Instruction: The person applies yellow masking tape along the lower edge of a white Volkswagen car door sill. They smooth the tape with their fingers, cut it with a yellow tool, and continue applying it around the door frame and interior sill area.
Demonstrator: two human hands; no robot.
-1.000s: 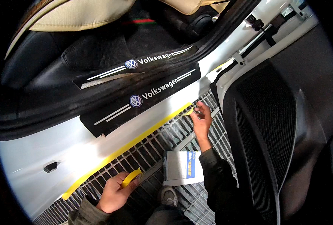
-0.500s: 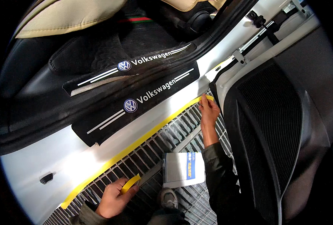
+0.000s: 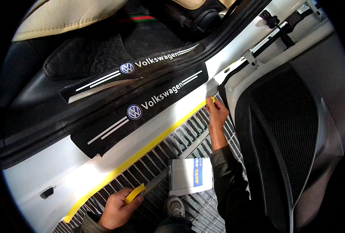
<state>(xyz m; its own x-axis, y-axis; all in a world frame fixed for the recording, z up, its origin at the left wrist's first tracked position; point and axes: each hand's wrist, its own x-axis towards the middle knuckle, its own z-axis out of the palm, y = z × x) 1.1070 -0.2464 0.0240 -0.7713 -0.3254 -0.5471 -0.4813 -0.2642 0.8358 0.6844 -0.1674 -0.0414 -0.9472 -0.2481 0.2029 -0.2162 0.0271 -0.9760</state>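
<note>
A long strip of yellow masking tape [image 3: 141, 150] runs along the lower edge of the white car door sill [image 3: 52, 171]. At its far right end, my right hand [image 3: 218, 113] pinches the tape between thumb and fingers, against the sill's edge. Lower down and to the left, my left hand [image 3: 118, 207] grips a roll of yellow tape [image 3: 135, 193], its upper rim showing above the fingers. Above the strip, a black sill guard [image 3: 110, 130] with a round blue-and-white emblem covers part of the sill. A second black guard [image 3: 102, 82] lies further in, its lower left edge lifted.
The open car door [image 3: 285, 128] stands close on the right. Below lies a metal floor grating [image 3: 157, 171], with a white and blue packet [image 3: 184, 176] on it. One of my shoes [image 3: 175, 206] shows beneath. A beige seat [image 3: 63, 17] is at the upper left.
The view has shifted slightly. My right fingers have moved a little along the tape's right end, and less of its tip sticks out past them. The left hand keeps hold of the roll.
</note>
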